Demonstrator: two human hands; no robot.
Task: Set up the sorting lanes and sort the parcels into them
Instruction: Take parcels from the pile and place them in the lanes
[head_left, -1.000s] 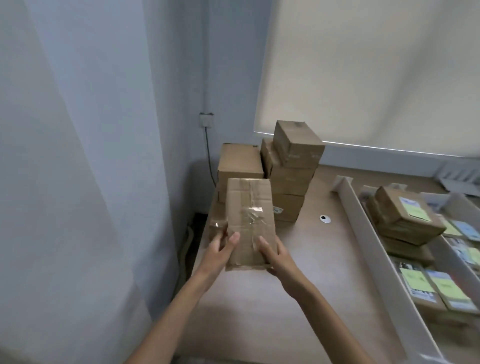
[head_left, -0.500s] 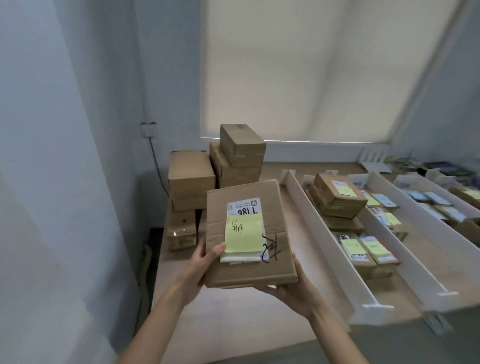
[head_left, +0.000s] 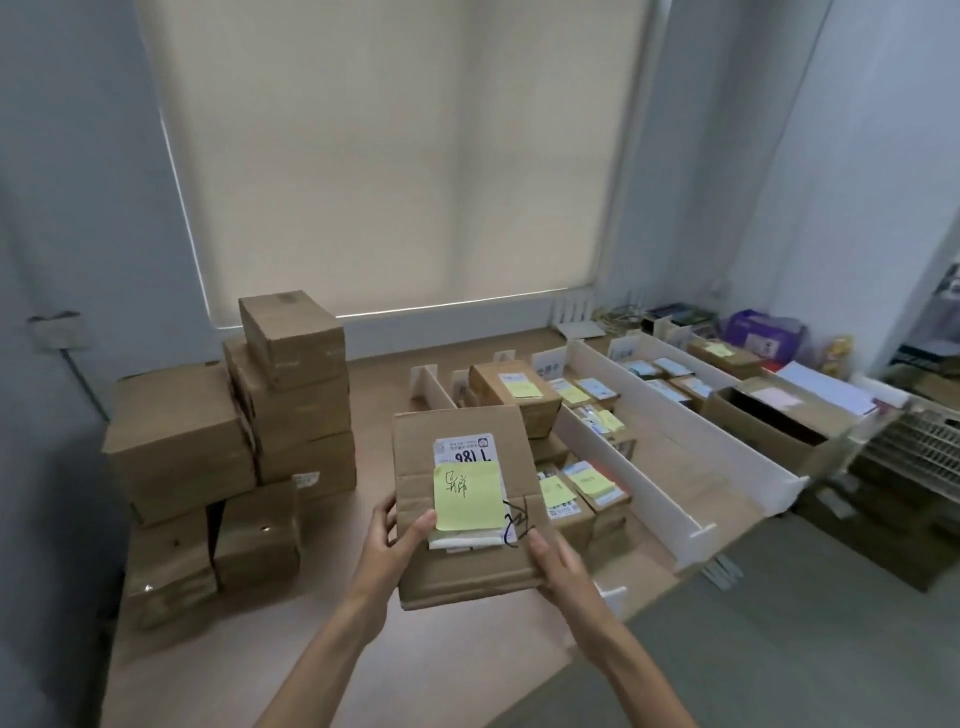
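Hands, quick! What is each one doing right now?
Left hand: closed, holding the cardboard parcel at its left edge, thumb on top.
Right hand: closed, holding the same parcel at its near right corner.

Matt, creased corrugated board on the flat brown cardboard parcel, topped with a pale yellow paper sticky note over a smooth white printed paper label. Same dull kraft finish across the stacked brown cardboard boxes, glossy clear tape glinting on the lowest. Smooth matt white lane dividers, material unclear; pale wood-look tabletop, satin-smooth; cream cloth roller blind, matt.
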